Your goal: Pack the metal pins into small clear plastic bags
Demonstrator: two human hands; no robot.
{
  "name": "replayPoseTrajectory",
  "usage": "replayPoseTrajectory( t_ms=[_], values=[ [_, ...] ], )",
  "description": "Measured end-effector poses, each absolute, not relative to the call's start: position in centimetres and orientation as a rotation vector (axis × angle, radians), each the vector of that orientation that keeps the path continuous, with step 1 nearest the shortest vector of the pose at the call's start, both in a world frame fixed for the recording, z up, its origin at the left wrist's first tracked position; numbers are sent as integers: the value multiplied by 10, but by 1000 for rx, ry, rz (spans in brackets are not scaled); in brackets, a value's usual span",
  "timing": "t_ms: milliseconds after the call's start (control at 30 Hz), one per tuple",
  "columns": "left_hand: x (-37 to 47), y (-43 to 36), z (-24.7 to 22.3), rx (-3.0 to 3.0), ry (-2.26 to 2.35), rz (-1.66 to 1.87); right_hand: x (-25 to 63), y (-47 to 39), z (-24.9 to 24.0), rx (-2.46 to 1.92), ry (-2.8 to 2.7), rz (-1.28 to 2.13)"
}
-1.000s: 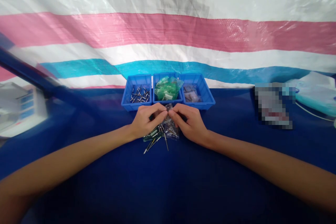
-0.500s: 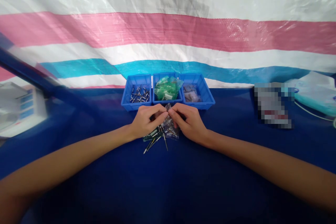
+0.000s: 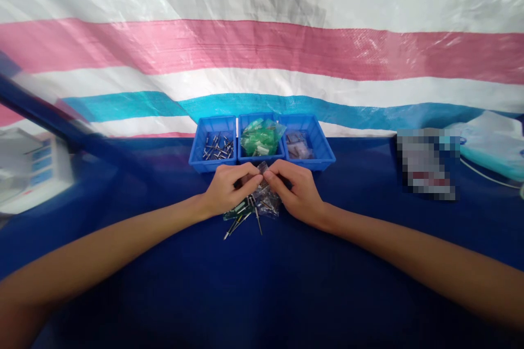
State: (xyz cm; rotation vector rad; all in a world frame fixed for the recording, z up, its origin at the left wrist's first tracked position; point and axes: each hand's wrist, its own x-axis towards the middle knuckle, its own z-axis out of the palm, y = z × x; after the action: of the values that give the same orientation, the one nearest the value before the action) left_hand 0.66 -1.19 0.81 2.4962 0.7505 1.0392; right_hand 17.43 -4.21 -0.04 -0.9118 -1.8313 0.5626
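Note:
My left hand [image 3: 231, 188] and my right hand [image 3: 298, 188] meet over the table, just in front of the bins. Both pinch the top edge of a small clear plastic bag [image 3: 267, 202], thumbs and forefingers close together. Thin metal pieces that look like rivets show inside the bag. Below my left hand lie several loose rivets [image 3: 241, 222] with long pins, partly on a green-tinted plastic bag [image 3: 233, 211]. My fingers hide part of the bag's top.
Three blue bins stand behind my hands: the left bin [image 3: 196, 165] holds rivets, the middle one [image 3: 262, 159] green plastic bags, the right one [image 3: 323, 159] small clear bags. A white device [image 3: 45, 169] is far left. A blurred-out item [image 3: 428, 166] and a pale blue mask-like thing [image 3: 491, 144] lie right.
Hardly anything differs. The fingers of my right hand shift very slightly at the bag's top edge; both hands keep their pinch, and the rivets and bins stay put.

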Motion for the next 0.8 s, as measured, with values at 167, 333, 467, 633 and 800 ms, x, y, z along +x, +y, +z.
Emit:
replayPoseTrajectory(
  t_ms=[167, 333, 467, 633, 800],
  values=[
    [7, -11, 8, 2498, 748, 1039, 175, -42, 2, -911, -1835, 605],
    [7, -11, 8, 2509, 738, 1073, 175, -42, 2, -895, -1839, 616],
    [6, -12, 8, 2512, 712, 1106, 176, -43, -1, -864, -1850, 652],
    [6, -13, 10, 2516, 715, 1111, 176, -42, -3, -848, -1874, 667],
    [7, -13, 11, 2471, 762, 1087, 176, -42, -5, -892, -1859, 656]
  ],
)
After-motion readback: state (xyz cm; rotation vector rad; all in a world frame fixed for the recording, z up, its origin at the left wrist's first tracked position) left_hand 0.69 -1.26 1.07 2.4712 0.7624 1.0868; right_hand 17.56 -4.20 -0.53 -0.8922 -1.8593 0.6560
